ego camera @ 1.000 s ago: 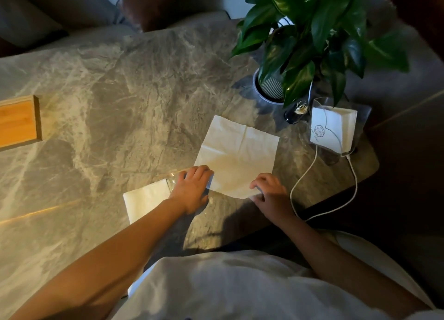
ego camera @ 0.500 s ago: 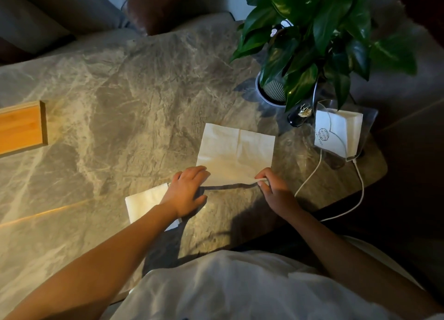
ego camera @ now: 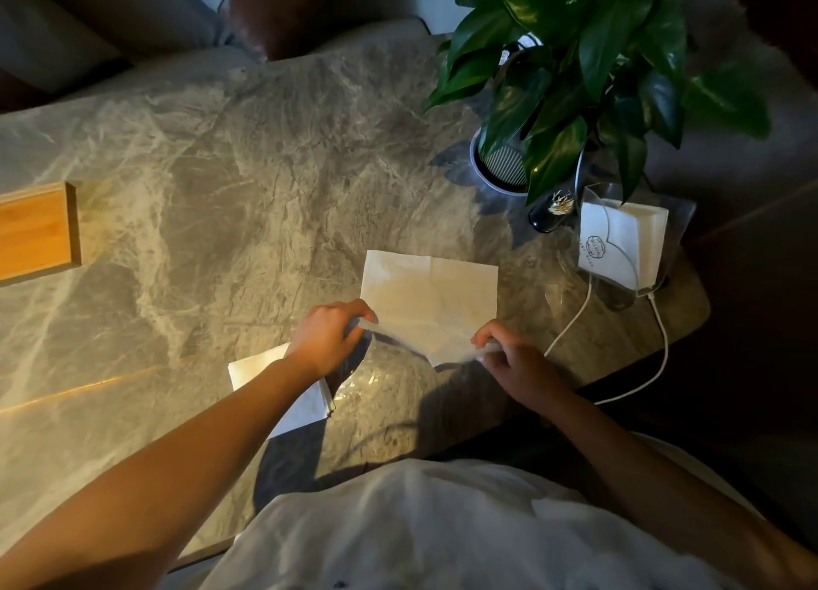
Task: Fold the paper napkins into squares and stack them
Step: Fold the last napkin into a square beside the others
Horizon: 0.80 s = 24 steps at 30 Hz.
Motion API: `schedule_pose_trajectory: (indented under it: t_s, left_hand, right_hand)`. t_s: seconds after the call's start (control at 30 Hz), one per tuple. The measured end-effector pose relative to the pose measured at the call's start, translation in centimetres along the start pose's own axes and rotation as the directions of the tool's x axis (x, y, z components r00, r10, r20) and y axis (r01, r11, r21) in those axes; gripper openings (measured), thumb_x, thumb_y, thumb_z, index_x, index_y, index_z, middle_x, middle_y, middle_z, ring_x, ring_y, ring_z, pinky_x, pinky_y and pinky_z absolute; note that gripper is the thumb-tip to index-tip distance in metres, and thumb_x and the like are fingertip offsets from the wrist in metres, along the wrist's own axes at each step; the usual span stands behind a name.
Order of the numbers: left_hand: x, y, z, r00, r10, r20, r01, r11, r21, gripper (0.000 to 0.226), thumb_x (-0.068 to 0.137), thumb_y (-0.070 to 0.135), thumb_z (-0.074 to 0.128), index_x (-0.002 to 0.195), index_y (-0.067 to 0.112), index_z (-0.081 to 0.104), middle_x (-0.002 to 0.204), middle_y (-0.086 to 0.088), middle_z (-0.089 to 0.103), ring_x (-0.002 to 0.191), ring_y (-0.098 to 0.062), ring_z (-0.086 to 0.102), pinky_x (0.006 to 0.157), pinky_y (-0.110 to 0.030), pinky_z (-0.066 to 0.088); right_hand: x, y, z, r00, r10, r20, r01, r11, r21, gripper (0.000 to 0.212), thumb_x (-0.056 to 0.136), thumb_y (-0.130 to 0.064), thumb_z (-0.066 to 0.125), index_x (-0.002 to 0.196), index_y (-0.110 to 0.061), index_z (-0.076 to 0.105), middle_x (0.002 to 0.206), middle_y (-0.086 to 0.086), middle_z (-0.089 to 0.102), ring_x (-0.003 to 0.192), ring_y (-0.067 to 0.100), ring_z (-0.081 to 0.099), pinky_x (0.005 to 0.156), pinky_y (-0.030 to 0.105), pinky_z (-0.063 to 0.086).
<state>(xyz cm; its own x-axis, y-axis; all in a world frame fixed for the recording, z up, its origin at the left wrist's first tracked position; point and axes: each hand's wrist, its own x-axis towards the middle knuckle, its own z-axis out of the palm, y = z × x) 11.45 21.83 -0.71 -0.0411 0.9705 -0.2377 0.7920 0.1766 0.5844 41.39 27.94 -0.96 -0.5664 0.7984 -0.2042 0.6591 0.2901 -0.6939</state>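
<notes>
An unfolded white paper napkin (ego camera: 431,297) lies on the grey marble table (ego camera: 221,168), its near edge lifted off the surface. My left hand (ego camera: 325,339) pinches the napkin's near left corner. My right hand (ego camera: 509,354) pinches the near right corner. A folded white napkin (ego camera: 305,405) lies flat to the left, partly hidden under my left forearm. A clear holder with more folded napkins (ego camera: 622,246) stands at the right.
A potted green plant (ego camera: 575,75) stands at the back right, with a small dark jar (ego camera: 551,213) beside it. A white cable (ego camera: 619,359) loops near the table's right edge. A wooden box (ego camera: 35,230) sits at the far left.
Both hands have pinched the napkin's near corners and lifted the near edge up off the table. The view has shifted slightly.
</notes>
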Motion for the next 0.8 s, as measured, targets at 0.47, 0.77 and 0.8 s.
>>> schedule_pose_trajectory:
  t_s: [0.47, 0.77, 0.8]
  left_hand:
    - [-1.2, -1.1, 0.2, 0.992, -0.124, -0.029, 0.126, 0.99, 0.069, 0.025, 0.097, 0.029, 0.042, 0.114, 0.014, 0.049, 0.088, -0.01, 0.07, 0.073, -0.03, 0.064, 0.059, -0.032, 0.045]
    - [-1.0, -1.3, 0.6, 0.984, -0.177, -0.025, 0.179, 0.98, 0.081, 0.018, 0.091, 0.026, 0.054, 0.106, 0.018, 0.051, 0.097, -0.003, 0.072, 0.085, -0.026, 0.066, 0.086, -0.038, 0.046]
    - [-1.0, -1.3, 0.6, 0.983, -0.179, -0.038, 0.181, 0.979, 0.088, 0.016, 0.091, 0.026, 0.054, 0.105, 0.018, 0.052, 0.097, -0.002, 0.073, 0.086, -0.026, 0.066, 0.091, -0.038, 0.043]
  right_hand:
    - [0.8, 1.2, 2.0, 0.944, 0.238, -0.227, -0.236, 0.971, 0.039, 0.032, 0.09, -0.013, 0.06, 0.122, -0.005, 0.06, 0.111, 0.019, 0.068, 0.101, 0.034, 0.063, 0.085, 0.039, 0.052]
    - [1.0, 0.5, 2.2, 0.911, 0.343, -0.229, -0.328, 0.939, 0.102, 0.03, 0.087, -0.014, 0.062, 0.117, -0.013, 0.057, 0.098, 0.008, 0.071, 0.089, 0.026, 0.063, 0.078, 0.039, 0.053]
    - [1.1, 0.4, 2.3, 0.905, 0.352, -0.239, -0.332, 0.935, 0.122, 0.03, 0.087, -0.014, 0.062, 0.117, -0.014, 0.056, 0.095, 0.007, 0.071, 0.084, 0.023, 0.063, 0.075, 0.036, 0.051]
